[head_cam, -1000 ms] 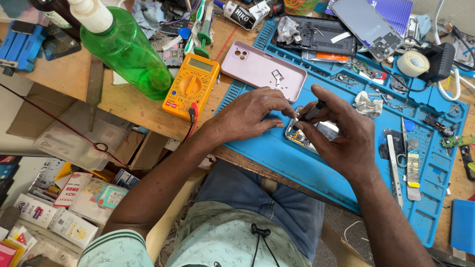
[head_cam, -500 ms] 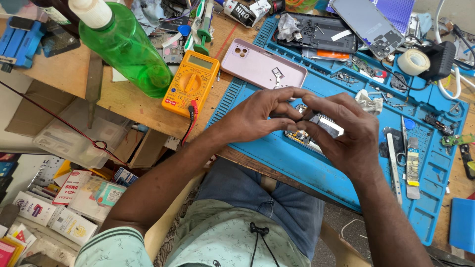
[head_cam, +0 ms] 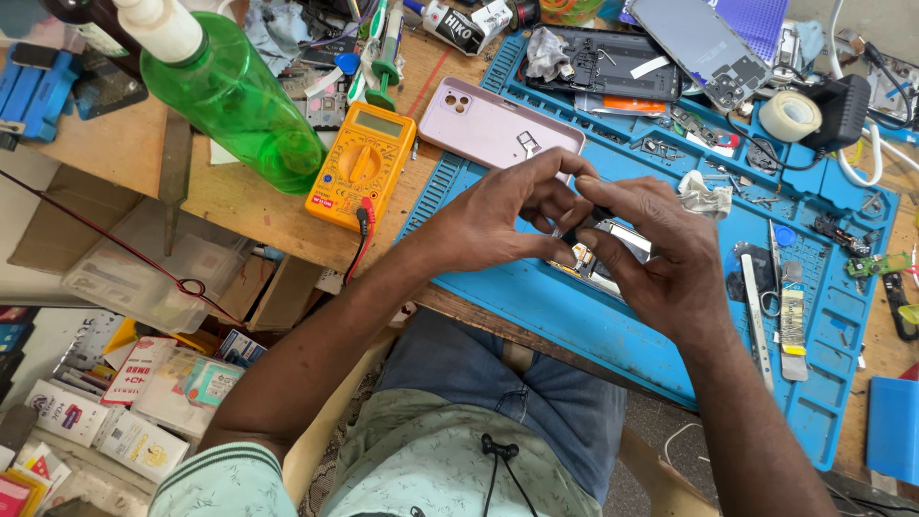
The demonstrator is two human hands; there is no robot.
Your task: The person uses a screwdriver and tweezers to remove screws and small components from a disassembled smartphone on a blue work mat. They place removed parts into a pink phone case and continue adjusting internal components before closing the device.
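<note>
Nearest the body, both hands meet over the near part of the blue work mat (head_cam: 593, 325). The left hand (head_cam: 493, 225) curls its thumb and fingers inward from the left; the right hand (head_cam: 665, 263) closes in from the right. Between the fingertips sits a small dark part (head_cam: 581, 230), pinched by both hands, held just above an opened phone (head_cam: 613, 263) that lies on the mat under the hands. Which fingers carry the load cannot be told, because the knuckles cover the contact.

Orientation: the phone's long axis runs diagonally, from lower left near the left thumb to upper right under the right hand, with its exposed inner side up. Its ends are hidden, so which end is the top cannot be told.

Risk, as a judgement: the pinched part is small and could slip and fall among the loose screws and scraps on the mat. Pressure from both hands could also bend it or shift the phone.

Farther out lie a pink phone back (head_cam: 498, 124), a yellow meter (head_cam: 362, 165), a green bottle (head_cam: 235, 101) and a tape roll (head_cam: 789, 116).
</note>
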